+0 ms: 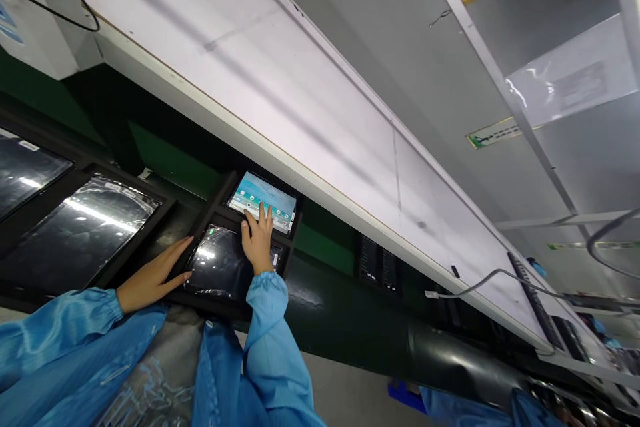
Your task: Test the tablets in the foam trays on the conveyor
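A tablet with a lit blue home screen [265, 192] lies in the far slot of a black tray [220, 208]. Over its lower edge, my right hand [259, 233] reaches with fingers spread, the fingertips at the screen. Nearer to me in the same tray is a second tablet with a dark screen [215, 263], partly covered by my right hand and wrist. My left hand [153, 277] rests at that tray's left edge, fingers stretched out and thumb apart, holding nothing.
More dark, film-covered tablets [100, 220] lie in trays to the left. A long white shelf [300, 100] runs above the dark green bench. Further right are another tray with dark devices [377, 263], a grey cable [475, 283] and a co-worker's blue sleeve [465, 407].
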Available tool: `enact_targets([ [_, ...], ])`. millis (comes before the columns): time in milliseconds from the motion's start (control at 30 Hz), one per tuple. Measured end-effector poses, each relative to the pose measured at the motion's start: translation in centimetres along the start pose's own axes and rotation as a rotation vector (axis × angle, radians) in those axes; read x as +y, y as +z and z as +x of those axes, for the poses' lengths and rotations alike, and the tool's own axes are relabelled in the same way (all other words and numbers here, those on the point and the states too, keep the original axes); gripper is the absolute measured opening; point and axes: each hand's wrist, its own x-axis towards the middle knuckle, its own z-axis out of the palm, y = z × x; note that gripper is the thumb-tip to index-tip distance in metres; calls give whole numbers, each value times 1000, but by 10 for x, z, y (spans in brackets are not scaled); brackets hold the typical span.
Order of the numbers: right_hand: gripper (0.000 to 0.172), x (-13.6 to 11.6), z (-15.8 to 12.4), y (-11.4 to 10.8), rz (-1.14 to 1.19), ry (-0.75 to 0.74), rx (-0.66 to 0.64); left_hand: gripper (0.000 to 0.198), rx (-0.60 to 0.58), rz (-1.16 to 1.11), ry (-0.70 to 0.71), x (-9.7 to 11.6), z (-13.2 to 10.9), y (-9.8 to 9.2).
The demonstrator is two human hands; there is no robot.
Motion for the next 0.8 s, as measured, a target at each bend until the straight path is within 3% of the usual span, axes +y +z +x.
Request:
enact_targets([
  [133,40,16,33,1,-87,-59,-99,74,-2,37,10,-3,-7,0],
  [333,42,73,69,-27,-142,189,37,74,-28,80,66,-7,-9,-4],
  [433,43,90,76,-35,-123,235,49,74,-36,96,71,-8,-9,-4],
  [633,48,89,62,-29,-34,227,119,71,-39,107,60,-10,-10,-3],
  [800,48,92,18,-26,72,267,273,63,42,115,95,-7,4,-9],
])
